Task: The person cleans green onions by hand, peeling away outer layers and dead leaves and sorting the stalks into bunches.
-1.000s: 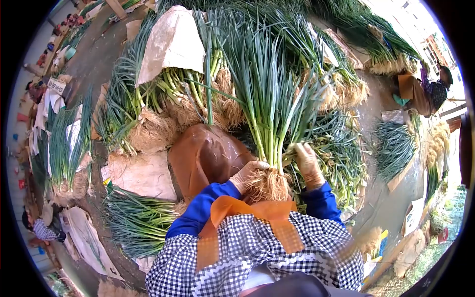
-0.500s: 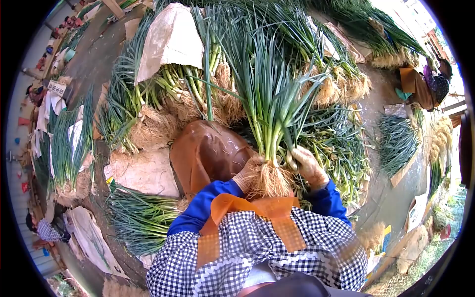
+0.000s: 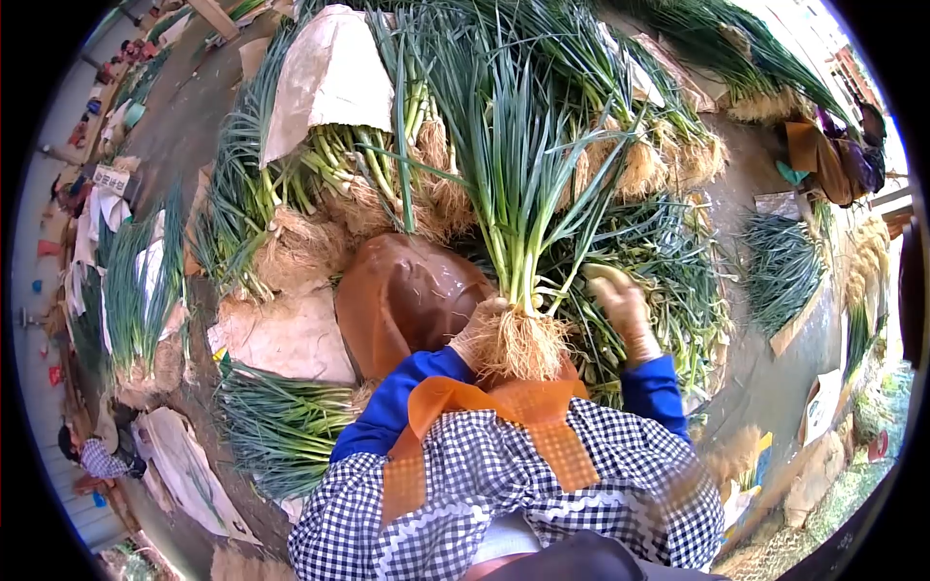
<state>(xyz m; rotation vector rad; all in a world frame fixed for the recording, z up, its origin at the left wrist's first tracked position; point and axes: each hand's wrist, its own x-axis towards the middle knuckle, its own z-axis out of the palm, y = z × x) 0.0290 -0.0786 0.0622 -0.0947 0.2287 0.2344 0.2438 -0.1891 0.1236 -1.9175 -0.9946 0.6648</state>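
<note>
A bunch of green onions point(image 3: 523, 228) stands upright in front of me, its long leaves pointing away and its pale roots point(image 3: 523, 346) hanging toward my apron. My left hand point(image 3: 477, 334) is closed round the white lower stems, partly covered by the roots. To the right, apart from the stems, is my right hand point(image 3: 620, 302) above a heap of loose green leaves point(image 3: 668, 290). Motion smears its fingers, so their grip and anything in them cannot be made out. Brown waterproof material point(image 3: 412, 295) covers my leg beside the bunch.
More onion bunches point(image 3: 329, 174) lie ahead, partly under a pale sack point(image 3: 334, 82). Another bunch point(image 3: 281, 421) rests at my lower left, near a flat sack point(image 3: 281, 334). Other people sit at the far left point(image 3: 102, 455) and far right point(image 3: 838, 160), among further bunches.
My right hand has moved right and slightly up, away from the stems. My left hand keeps hold of the bunch. The person at the far right has shifted posture.
</note>
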